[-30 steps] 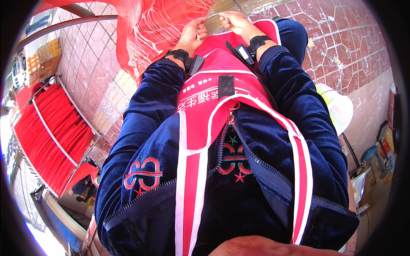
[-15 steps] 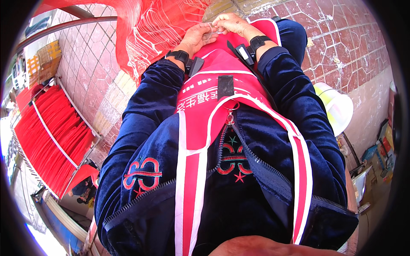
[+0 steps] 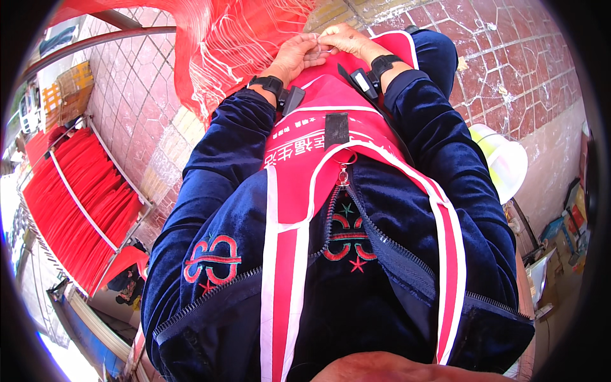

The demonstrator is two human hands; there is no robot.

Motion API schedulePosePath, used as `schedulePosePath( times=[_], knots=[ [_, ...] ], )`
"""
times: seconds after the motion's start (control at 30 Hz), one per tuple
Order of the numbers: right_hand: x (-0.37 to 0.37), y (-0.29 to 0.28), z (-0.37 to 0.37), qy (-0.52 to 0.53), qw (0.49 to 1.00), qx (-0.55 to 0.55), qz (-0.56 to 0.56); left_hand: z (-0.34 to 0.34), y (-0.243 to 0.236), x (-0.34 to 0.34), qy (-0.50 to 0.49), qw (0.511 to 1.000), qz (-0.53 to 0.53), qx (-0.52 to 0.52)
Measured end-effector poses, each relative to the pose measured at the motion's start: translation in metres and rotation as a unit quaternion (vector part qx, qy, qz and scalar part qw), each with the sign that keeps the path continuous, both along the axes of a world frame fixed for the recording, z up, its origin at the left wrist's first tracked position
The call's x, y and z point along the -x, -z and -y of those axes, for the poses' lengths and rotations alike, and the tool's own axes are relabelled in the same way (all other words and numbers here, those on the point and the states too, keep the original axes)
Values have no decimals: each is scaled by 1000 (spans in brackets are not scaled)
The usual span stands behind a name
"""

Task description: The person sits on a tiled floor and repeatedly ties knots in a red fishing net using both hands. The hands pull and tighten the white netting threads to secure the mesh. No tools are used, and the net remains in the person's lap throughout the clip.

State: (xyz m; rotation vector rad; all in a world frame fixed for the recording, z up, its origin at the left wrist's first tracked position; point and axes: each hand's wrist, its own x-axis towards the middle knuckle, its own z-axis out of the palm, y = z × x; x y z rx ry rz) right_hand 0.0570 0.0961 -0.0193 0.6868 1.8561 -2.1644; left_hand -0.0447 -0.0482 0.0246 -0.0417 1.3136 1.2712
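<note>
A red cloth (image 3: 224, 37) hangs at the top with long, loose white fringe threads (image 3: 219, 70) along its edge. Just right of it, both my hands meet above the red apron (image 3: 324, 79) on my lap. My left hand (image 3: 296, 57) is closed, thumb and fingers pinching thin white thread (image 3: 314, 51). My right hand (image 3: 347, 41) pinches the thread too, its fingertips touching or nearly touching those of the left. The thread ends are too fine to follow. Each wrist wears a black band.
A metal rack with folded red cloth (image 3: 83, 204) stands at the left, and a curved metal bar (image 3: 95, 41) crosses the upper left. Right of my arm sits a white bucket (image 3: 509, 169). Tiled paving (image 3: 503, 70) lies ahead; boxes and clutter (image 3: 566, 223) lie far right.
My two hands have drawn slightly closer, and the fingertips have shifted around the thread. The cloth and the rest look nearly the same.
</note>
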Motion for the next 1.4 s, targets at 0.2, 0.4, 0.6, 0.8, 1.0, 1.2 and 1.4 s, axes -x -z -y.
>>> schedulePosePath(
  times=[0.2, 0.4, 0.6, 0.8, 1.0, 1.2, 1.4],
  knots=[
    [1, 2, 2, 18, 999, 37, 6, -1, -3, -1, 15, 1000, -21, 3],
    [1, 2, 2, 41, 998, 46, -1, -2, -3, 0, 45, 997, -49, 34],
    [2, 2, 3, 30, 999, 7, 9, 2, 1, 0, 42, 994, -92, 49],
    [3, 9, 3, 23, 999, -29, 6, 0, 6, 0, 29, 985, -155, 69],
    [5, 15, 3, 59, 998, 6, 15, 2, 7, 3, -24, 993, -107, 49],
    [4, 9, 4, 19, 1000, -17, 10, 4, 8, 4, -25, 994, -96, 48],
    [5, 9, 3, 4, 999, -35, -22, 3, 9, 3, -8, 992, -117, 46]
  ],
)
